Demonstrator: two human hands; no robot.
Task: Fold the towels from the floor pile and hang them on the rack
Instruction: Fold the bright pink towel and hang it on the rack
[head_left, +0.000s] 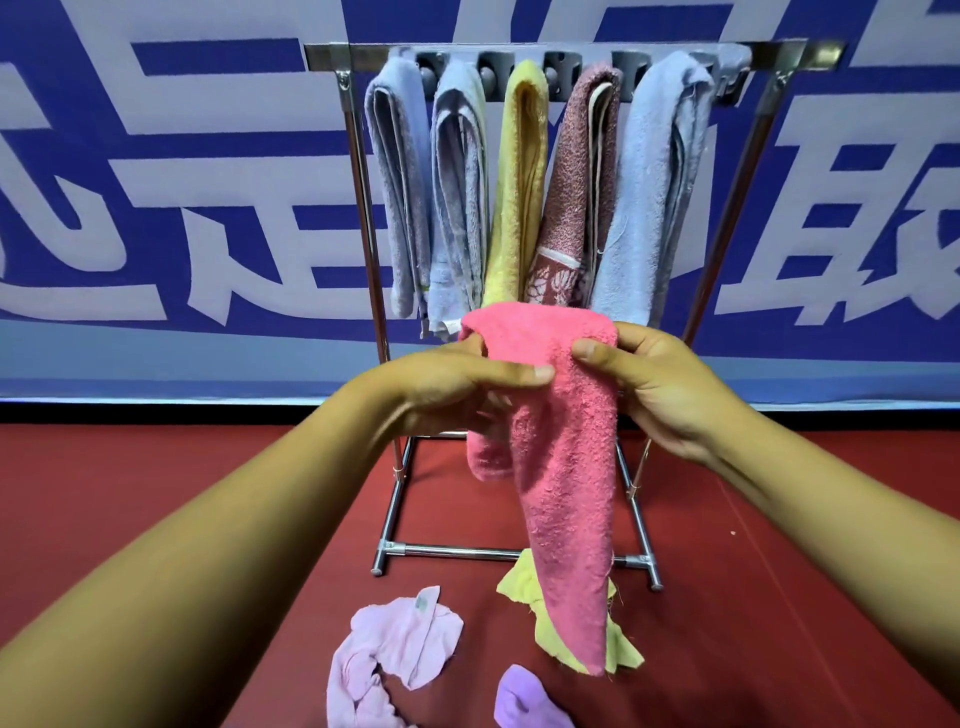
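Five folded towels hang on the rack (571, 52) — done. In front of it, my left hand (457, 384) and right hand (654, 384) pinch the pink towel (561, 467), part-folded. Below the rack, three remain — yellow-green cloth (519, 582), pale pink cloth (395, 654), lilac cloth (524, 699).

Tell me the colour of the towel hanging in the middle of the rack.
Yellow: the middle towel of five on the rack, clearest in the head view.

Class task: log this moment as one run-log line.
left hand and right hand grip pink towel | rack: five hung | floor: three left
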